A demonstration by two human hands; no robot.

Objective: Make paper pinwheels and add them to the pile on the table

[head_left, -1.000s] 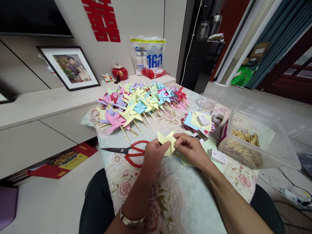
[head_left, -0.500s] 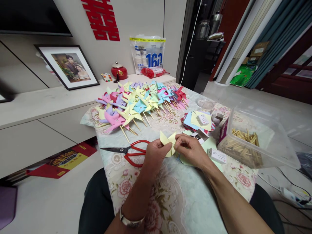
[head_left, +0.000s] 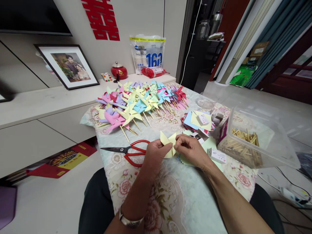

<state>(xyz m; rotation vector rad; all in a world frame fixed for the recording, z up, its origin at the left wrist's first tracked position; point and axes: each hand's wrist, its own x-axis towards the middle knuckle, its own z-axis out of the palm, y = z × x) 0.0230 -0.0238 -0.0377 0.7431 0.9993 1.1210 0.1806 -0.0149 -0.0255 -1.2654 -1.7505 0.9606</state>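
Between my hands is a pale yellow paper pinwheel [head_left: 168, 154], partly folded, with its points standing up. My left hand [head_left: 157, 152] pinches it from the left, thumb across the folded middle. The fingers of my right hand [head_left: 188, 148] are closed on its right side; whether they also hold something small is hidden. Scissors with red handles [head_left: 136, 153] lie just left of my left hand, blades pointing left. Beyond my hands lies a pile of finished paper pinwheels [head_left: 131, 113] on sticks, in pink, yellow, blue, purple and red.
A clear plastic box [head_left: 239, 156] of short wooden sticks stands at the right. Coloured paper squares [head_left: 188, 122] lie stacked behind my right hand, with a small white box [head_left: 216, 156] nearer. A flowered cloth [head_left: 190, 195] covers the table. A framed photo [head_left: 70, 66] stands on the cabinet.
The paper's right point has shifted slightly right, along with my right fingers. Both hands keep hold of the pinwheel; everything else is unchanged.
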